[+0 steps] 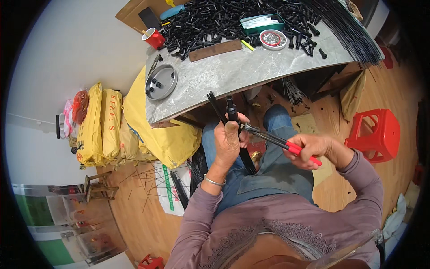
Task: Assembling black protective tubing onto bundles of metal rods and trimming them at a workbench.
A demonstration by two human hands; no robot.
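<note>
My left hand (228,140) is closed around a black tubular part (231,110) that stands upright above the thumb. Several thin black rods (217,107) are in the same grip and slant up to the left. From the right, my right hand (307,150) holds pliers (275,139) by their red grips. The metal head of the pliers meets the fingers of my left hand, just beside the tubular part. Whether the jaws bite on anything is hidden there. Both hands are over my lap, in front of the table edge (197,104).
A heap of black tubular parts (201,22) covers the table's back. A green box (262,30), round dish (273,45), metal plate (152,95) and red mug (154,39) stand there. Long black rods (342,31) overhang at right. Yellow sacks (112,125) and a red stool (376,134) flank me.
</note>
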